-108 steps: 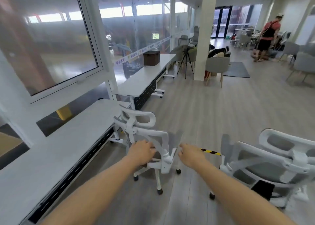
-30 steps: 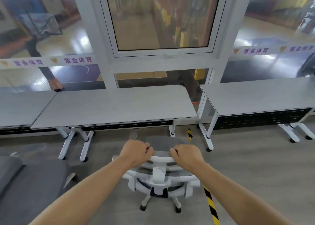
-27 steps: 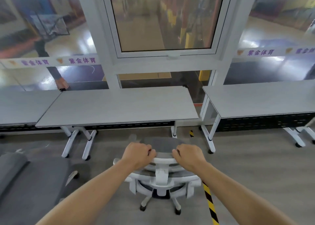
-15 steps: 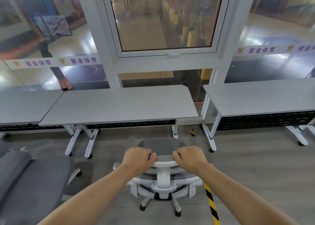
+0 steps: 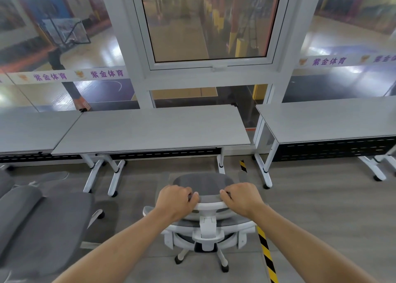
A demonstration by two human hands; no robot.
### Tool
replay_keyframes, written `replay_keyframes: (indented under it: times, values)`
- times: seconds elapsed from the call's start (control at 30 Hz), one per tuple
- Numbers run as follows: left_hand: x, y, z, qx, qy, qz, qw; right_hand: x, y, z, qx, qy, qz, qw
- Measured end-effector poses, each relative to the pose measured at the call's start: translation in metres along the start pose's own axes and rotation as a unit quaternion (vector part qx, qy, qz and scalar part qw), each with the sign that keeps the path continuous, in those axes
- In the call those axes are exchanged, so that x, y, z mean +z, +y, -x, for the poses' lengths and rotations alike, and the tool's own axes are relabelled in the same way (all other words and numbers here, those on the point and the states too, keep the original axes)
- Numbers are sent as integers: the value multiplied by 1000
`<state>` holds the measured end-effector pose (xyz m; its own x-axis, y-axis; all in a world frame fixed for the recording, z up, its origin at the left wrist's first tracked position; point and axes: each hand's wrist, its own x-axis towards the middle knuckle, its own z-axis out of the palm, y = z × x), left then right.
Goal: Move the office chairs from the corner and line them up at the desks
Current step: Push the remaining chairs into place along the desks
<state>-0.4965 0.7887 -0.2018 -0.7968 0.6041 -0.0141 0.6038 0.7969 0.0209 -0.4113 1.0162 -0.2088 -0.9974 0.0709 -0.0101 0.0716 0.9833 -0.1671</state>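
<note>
Bright, even light (edges warped).

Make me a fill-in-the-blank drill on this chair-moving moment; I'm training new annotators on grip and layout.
1. Both hands grip the top of the office chair's ____.
2. The chair faces the middle desk, with its seat not yet pushed ____ it.
3. The striped tape on the floor lies to the chair's ____.
4. The left hand and right hand are on ____ sides of the white centre spine.

Missing words: backrest; under; right; opposite

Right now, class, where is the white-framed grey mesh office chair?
In the head view the white-framed grey mesh office chair stands centre-bottom, gripped by both hands, facing the middle grey desk, with yellow-black floor tape beside it on the right.
</note>
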Motion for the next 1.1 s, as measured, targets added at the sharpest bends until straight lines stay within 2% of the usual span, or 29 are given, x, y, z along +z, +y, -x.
replay_keyframes:
  times: [1.1]
  values:
    - [-11, -1, -35, -39, -33, 32, 998, -10, 13, -38, 6, -33, -10, 999]
